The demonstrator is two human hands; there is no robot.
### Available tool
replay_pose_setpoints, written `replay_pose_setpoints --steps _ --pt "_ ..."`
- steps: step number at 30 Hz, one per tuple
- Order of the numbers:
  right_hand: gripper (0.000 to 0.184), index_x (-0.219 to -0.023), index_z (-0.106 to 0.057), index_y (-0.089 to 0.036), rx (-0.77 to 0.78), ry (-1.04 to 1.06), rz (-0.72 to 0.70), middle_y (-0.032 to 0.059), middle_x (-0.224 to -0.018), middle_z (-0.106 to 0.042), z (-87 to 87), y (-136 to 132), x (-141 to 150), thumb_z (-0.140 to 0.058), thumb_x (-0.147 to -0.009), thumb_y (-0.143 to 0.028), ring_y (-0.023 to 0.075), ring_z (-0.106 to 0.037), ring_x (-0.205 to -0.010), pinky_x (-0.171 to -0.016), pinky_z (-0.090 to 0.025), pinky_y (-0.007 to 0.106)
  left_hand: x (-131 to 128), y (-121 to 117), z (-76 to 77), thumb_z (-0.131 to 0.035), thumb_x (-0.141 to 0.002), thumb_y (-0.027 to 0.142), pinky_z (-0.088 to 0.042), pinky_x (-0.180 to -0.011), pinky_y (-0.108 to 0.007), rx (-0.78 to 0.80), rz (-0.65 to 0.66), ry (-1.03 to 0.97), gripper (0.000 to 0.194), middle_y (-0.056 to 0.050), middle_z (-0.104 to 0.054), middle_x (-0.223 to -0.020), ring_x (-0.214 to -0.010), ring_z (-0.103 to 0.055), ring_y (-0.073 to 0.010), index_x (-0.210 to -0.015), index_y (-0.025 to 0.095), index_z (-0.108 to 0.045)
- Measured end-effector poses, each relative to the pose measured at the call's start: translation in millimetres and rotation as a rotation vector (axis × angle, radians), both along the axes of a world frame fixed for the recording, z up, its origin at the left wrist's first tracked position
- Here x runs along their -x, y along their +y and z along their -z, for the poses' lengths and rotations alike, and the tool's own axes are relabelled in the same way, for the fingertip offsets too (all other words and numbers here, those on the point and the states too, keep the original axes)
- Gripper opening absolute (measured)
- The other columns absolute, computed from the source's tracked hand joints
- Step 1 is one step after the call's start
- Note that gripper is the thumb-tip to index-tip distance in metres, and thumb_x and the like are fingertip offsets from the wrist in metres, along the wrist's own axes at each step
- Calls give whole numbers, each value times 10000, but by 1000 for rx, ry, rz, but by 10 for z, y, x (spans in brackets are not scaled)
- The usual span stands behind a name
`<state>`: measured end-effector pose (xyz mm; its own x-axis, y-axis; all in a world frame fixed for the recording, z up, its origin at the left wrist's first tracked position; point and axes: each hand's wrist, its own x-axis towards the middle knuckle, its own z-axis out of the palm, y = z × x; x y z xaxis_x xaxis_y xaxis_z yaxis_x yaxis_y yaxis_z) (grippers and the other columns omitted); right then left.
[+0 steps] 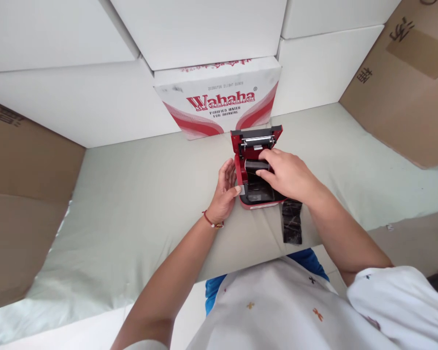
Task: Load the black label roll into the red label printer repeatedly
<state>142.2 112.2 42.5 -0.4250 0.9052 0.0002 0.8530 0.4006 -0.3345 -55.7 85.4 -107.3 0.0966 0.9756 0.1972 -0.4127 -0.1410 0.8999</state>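
Observation:
On the cloth-covered surface stands a small red and black label printer [261, 206] with its lid [257, 141] raised. A black roll [253, 165] lies in its bay, and dark glossy film covers the bay floor in front of it. My right hand [286, 172] reaches in from the right, thumb and fingers closed on the roll's right end, which they partly hide. At the printer's left side, my left hand [225, 192] holds the casing, its thumb on the front left corner. A crumpled black strip [292, 222] lies by the printer's front right corner.
Behind the printer stands a white and red Wahaha water carton [222, 102], with white boxes [211, 29] stacked above and around it. Brown cardboard boxes stand at the left [22, 204] and right [405, 92]. The pale green cloth [138, 194] ends at the edge nearest my body.

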Motion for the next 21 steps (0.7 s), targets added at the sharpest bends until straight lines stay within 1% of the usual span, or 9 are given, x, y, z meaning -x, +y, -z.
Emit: replay_pose_setpoints --steps 3,5,8,11,13,15,17,19,21 --pt "257 -1183 -712 -225 109 411 9 41 -995 -774 -56 -184 -366 -647 -1010 -405 207 -699 -802 -719 -532 319 -8 -6 -39 -878 -827 529 -348 -1327 -515 17 -2 -9 728 -49 -486 -1689 -1601 -417 -319 -1475 370 -588" --pt "352 -1187 -725 -245 154 585 136 30 -978 -776 -25 -285 -701 -650 -1010 -539 196 -695 -778 -705 -539 314 -13 -9 -66 -867 -838 538 -362 -1321 -516 40 -5 -29 684 -58 -518 -1665 -1587 -441 -320 -1447 352 -616" --pt "437 -1176 -741 -247 177 586 324 59 -1036 -795 166 -378 -1225 -681 -961 -622 227 -718 -851 -755 -560 348 -16 -13 -96 -849 -862 537 -351 -1331 -515 61 -14 -49 634 -73 -542 -1647 -1591 -440 -316 -1421 327 -638" --pt "468 -1176 -749 -234 277 395 409 64 -922 -794 452 -425 -1590 -669 -935 -628 231 -684 -720 -674 -534 374 -14 -12 -97 -837 -886 490 -361 -1327 -492 100 -57 -65 541 -72 -586 -1605 -1569 -471 -289 -1368 310 -672" --pt "458 -1171 -765 -222 237 276 409 63 -876 -774 619 -448 -1685 -661 -923 -593 223 -640 -641 -641 -522 387 -9 -8 -83 -822 -906 452 -405 -1295 -476 141 -93 -67 457 -69 -629 -1551 -1514 -533 -271 -1319 302 -694" --pt "426 -1181 -779 -211 111 222 400 92 -1010 -782 724 -470 -1668 -653 -927 -528 193 -598 -589 -662 -543 408 0 1 -66 -813 -916 427 -462 -1241 -462 172 -117 -49 403 -69 -669 -1488 -1431 -604 -258 -1279 290 -705" --pt "376 -1199 -787 -210 -7 241 361 120 -1196 -767 765 -489 -1577 -630 -958 -452 169 -599 -595 -719 -572 419 7 13 -54 -816 -911 403 -512 -1176 -440 191 -134 -24 371 -65 -705 -1418 -1338 -661 -243 -1244 279 -709" --pt "323 -1207 -791 -219 -16 276 238 115 -1240 -767 766 -500 -1456 -602 -994 -372 188 -681 -714 -786 -589 406 1 23 -49 -822 -895 378 -549 -1108 -414 195 -158 -8 353 -56 -728 -1364 -1256 -694 -226 -1214 274 -712" --pt "288 -1215 -790 -229 52 250 65 98 -1221 -779 767 -500 -1338 -616 -995 -296 225 -746 -919 -864 -590 391 -31 18 -51 -816 -883 366 -578 -1036 -394 192 -192 13 349 -45 -740 -1326 -1179 -717 -216 -1203 277 -711"
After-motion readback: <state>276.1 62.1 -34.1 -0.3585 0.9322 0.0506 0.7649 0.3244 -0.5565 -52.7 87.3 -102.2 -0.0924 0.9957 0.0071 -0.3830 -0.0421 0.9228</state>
